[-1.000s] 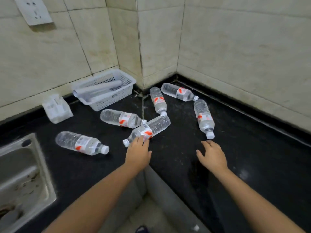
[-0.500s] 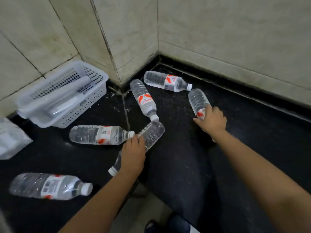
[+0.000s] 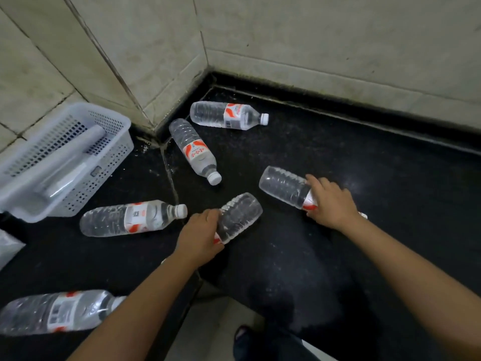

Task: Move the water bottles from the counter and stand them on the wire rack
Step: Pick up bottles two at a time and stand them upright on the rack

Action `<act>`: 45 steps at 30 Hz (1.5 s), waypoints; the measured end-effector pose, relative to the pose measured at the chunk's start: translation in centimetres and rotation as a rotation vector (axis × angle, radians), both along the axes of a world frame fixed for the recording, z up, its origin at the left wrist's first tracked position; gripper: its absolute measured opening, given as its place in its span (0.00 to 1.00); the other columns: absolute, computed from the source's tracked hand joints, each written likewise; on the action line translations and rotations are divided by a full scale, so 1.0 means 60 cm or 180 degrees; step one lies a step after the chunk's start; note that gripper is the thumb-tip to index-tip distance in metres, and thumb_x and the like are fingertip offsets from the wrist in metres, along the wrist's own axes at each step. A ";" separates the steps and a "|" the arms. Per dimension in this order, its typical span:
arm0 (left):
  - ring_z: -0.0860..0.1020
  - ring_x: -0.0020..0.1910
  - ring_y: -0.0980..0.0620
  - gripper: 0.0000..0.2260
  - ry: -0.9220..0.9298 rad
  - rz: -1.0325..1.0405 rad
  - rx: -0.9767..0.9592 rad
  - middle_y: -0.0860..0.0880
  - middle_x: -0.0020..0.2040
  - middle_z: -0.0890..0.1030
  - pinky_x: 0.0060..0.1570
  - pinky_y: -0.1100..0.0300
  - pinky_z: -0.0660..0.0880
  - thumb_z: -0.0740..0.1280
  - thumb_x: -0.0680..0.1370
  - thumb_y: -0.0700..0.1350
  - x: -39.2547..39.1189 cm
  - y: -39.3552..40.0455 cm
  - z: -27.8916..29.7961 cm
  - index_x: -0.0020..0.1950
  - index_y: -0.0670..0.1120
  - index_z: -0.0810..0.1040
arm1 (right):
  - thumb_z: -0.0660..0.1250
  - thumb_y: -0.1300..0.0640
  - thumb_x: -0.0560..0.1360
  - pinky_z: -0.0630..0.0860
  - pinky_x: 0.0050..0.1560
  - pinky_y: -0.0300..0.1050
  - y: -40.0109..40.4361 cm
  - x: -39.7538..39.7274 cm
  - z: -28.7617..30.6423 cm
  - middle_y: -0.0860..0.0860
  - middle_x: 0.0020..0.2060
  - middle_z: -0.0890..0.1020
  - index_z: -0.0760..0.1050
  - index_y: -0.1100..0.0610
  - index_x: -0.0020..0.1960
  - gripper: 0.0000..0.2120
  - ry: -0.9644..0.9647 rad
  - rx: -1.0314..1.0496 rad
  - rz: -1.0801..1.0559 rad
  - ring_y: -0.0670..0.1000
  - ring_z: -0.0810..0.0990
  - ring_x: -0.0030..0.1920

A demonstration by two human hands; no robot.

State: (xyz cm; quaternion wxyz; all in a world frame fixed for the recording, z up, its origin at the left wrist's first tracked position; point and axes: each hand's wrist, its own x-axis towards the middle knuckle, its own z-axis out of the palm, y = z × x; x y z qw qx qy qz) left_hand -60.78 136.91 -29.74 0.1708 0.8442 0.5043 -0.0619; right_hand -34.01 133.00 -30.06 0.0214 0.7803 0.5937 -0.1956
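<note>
Several clear water bottles with red-and-white labels lie on a black counter [image 3: 364, 165]. My left hand [image 3: 200, 237] is closed around one bottle [image 3: 240, 214] near the counter's inner corner edge. My right hand [image 3: 330, 201] grips another bottle [image 3: 283, 187] by its label, base pointing up-left. Loose bottles lie near the wall corner [image 3: 226, 115], just below it [image 3: 194, 149], left of my left hand [image 3: 127, 218] and at the lower left [image 3: 52, 312]. No wire rack is in view.
A white perforated plastic basket [image 3: 109, 162] holding a rolled sheet sits at the left against the tiled wall [image 3: 312, 35]. A white object [image 3: 7, 246] shows at the left edge. The counter's inner edge drops to the floor [image 3: 208, 329] between my arms.
Both hands have closed on their bottles. The right-hand bottle has shifted down and right on the counter. The camera has moved closer to the corner.
</note>
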 end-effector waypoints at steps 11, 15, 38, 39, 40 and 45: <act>0.83 0.48 0.52 0.28 -0.0492 -0.4437 0.0913 0.53 0.46 0.84 0.53 0.62 0.75 0.80 0.57 0.40 0.214 -0.022 -0.006 0.50 0.50 0.71 | 0.79 0.57 0.54 0.78 0.50 0.57 -0.219 0.157 0.019 0.48 0.48 0.83 0.69 0.47 0.53 0.32 -0.1528 0.0248 0.1078 0.51 0.82 0.51; 0.82 0.52 0.54 0.19 -0.0336 -0.4996 0.0959 0.56 0.49 0.84 0.50 0.61 0.79 0.81 0.58 0.47 0.249 -0.033 -0.005 0.45 0.54 0.80 | 0.81 0.58 0.53 0.78 0.52 0.56 -0.232 0.147 0.019 0.53 0.53 0.83 0.77 0.46 0.52 0.29 -0.1303 0.0314 0.0935 0.57 0.81 0.55; 0.66 0.61 0.43 0.29 -0.0076 -0.0537 0.0036 0.40 0.64 0.64 0.57 0.53 0.71 0.60 0.77 0.54 0.317 -0.120 -0.017 0.74 0.51 0.52 | 0.68 0.52 0.70 0.72 0.56 0.54 -0.169 0.099 -0.008 0.62 0.61 0.65 0.53 0.52 0.70 0.34 0.0665 0.0701 -0.3198 0.63 0.69 0.60; 0.66 0.61 0.43 0.28 -0.0114 -0.0529 0.0036 0.40 0.64 0.64 0.57 0.53 0.71 0.60 0.77 0.54 0.315 -0.119 -0.014 0.74 0.51 0.53 | 0.68 0.52 0.70 0.72 0.56 0.54 -0.178 0.098 -0.005 0.62 0.61 0.65 0.55 0.53 0.70 0.33 0.0779 0.0754 -0.3241 0.63 0.69 0.59; 0.66 0.61 0.43 0.28 -0.0099 -0.0571 0.0059 0.40 0.63 0.64 0.57 0.53 0.71 0.60 0.78 0.54 0.312 -0.120 -0.010 0.74 0.50 0.53 | 0.68 0.53 0.70 0.72 0.56 0.54 -0.189 0.094 -0.002 0.62 0.61 0.65 0.56 0.53 0.69 0.32 0.0835 0.0822 -0.3256 0.63 0.70 0.59; 0.67 0.60 0.44 0.24 -0.0212 -0.1263 0.0447 0.40 0.63 0.66 0.53 0.55 0.73 0.57 0.79 0.53 0.291 -0.141 0.021 0.73 0.49 0.57 | 0.65 0.53 0.73 0.69 0.60 0.53 -0.265 0.042 0.027 0.62 0.60 0.66 0.58 0.57 0.69 0.28 0.0490 0.1450 -0.2969 0.63 0.69 0.59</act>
